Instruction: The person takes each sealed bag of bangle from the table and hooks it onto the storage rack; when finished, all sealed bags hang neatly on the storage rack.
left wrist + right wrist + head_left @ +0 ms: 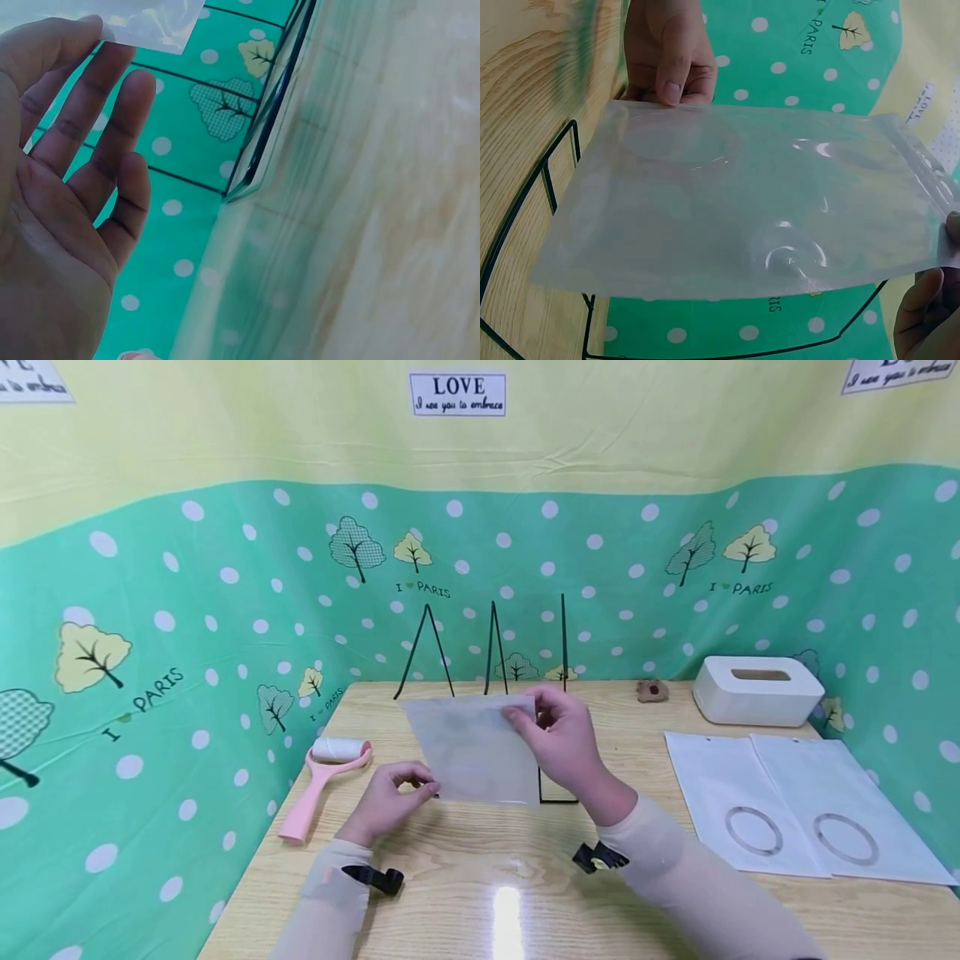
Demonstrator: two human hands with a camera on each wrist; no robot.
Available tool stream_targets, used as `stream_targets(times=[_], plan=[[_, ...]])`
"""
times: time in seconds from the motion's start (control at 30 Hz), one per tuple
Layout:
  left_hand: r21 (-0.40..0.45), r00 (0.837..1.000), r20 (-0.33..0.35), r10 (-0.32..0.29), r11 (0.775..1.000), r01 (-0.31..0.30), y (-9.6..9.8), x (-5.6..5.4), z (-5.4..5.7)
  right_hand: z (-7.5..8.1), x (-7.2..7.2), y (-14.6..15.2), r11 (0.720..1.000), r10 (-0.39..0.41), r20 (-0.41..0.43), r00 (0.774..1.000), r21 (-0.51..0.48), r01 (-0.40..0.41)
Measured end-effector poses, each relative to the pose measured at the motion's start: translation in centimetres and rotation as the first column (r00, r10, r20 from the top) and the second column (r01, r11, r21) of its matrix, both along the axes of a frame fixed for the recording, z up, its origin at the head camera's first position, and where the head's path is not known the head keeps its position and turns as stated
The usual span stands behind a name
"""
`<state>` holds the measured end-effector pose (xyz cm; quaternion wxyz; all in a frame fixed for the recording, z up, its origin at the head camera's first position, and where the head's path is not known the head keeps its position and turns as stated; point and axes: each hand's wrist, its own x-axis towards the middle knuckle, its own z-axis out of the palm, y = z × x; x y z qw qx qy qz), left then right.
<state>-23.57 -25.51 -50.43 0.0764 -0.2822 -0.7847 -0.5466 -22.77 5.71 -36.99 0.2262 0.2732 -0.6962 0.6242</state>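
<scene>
A flat, translucent plastic bag point(483, 756) is held up above the table by both hands, its face tilted. My left hand point(393, 802) pinches the bag's edge near the lower left corner between thumb and fingers. At the upper right corner, my right hand point(566, 739) grips it with the thumb on the near face. In the right wrist view the bag point(750, 210) spans the frame and looks flat, with a strip along one end. Behind it stands a black wire rack point(565, 643), partly hidden by the bag.
To the left lies a pink lint roller point(315, 793) with a white roll. At the right are two white bags point(712, 793) with circular outlines. A white tissue box point(757, 706) and a small brown object point(652, 691) sit at the back of the wooden table point(450, 893).
</scene>
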Motion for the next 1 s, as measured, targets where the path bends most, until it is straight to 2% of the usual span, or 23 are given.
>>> stream_targets(times=[0.27, 0.53, 0.67, 0.8, 0.87, 1.0], plan=[[0.011, 0.998, -0.013, 0.063, 0.998, -0.062, -1.2, 0.2, 0.5, -0.2, -0.1, -0.6, 0.999, 0.044, 0.018, 0.999, 0.002, -0.044], [-0.012, 0.994, 0.019, 0.109, 0.994, -0.109, -2.2, 0.0, 0.5, -0.1, 0.1, -1.4, 0.998, 0.066, 0.044, 0.997, 0.015, -0.067], [-0.007, 0.991, 0.012, 0.13, 0.991, -0.13, -2.1, 0.8, 1.8, 0.3, 0.5, -2.0, 0.998, 0.051, 0.058, 0.997, 0.045, -0.054], [0.004, 0.992, -0.038, 0.122, 0.993, -0.122, -2.1, 1.4, 3.1, 0.0, 0.3, -2.3, 0.997, 0.024, 0.089, 0.996, 0.076, -0.031], [0.002, 0.99, -0.042, 0.133, 0.991, -0.133, -2.3, 1.3, 2.9, -0.3, 0.1, -2.5, 0.997, 0.042, 0.103, 0.994, 0.067, -0.05], [-0.004, 0.985, -0.032, 0.172, 0.985, -0.172, -3.3, 0.5, 1.7, -0.7, -0.3, -2.8, 0.993, 0.107, 0.11, 0.988, 0.032, -0.111]])
